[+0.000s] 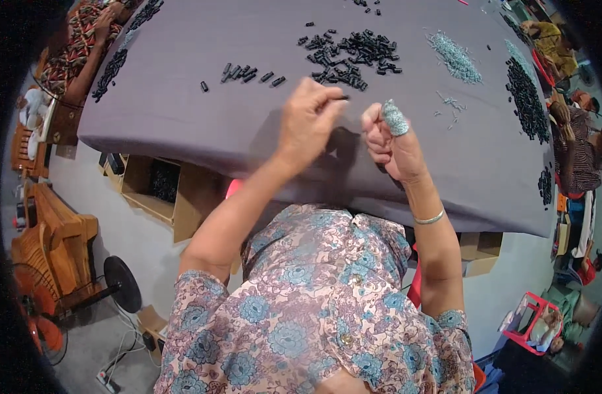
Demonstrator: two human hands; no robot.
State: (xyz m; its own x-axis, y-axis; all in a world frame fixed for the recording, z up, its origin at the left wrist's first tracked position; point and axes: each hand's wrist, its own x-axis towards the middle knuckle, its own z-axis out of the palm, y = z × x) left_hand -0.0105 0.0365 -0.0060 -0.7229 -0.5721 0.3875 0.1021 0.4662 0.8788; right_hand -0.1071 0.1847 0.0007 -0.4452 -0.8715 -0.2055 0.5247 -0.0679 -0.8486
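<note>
Your left hand (309, 121) pinches 1 small black tube (342, 98) at frame centre; your right hand (391, 141) is clenched around a bundle of small metal springs (395, 118). Loosen that fist and springs could scatter over the grey cloth (182, 98).

Small black piece (343, 98) mostly hidden in left hand (307, 121) fingers, co-workers at frame's upper corners cut off, bench (182, 105) far edge out of frame

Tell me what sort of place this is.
Likely a small hand-assembly workshop. A shared table draped in grey cloth carries a heap of small black parts and a pile of small pale pieces, other people sit working around it, and cardboard boxes sit underneath.
</note>
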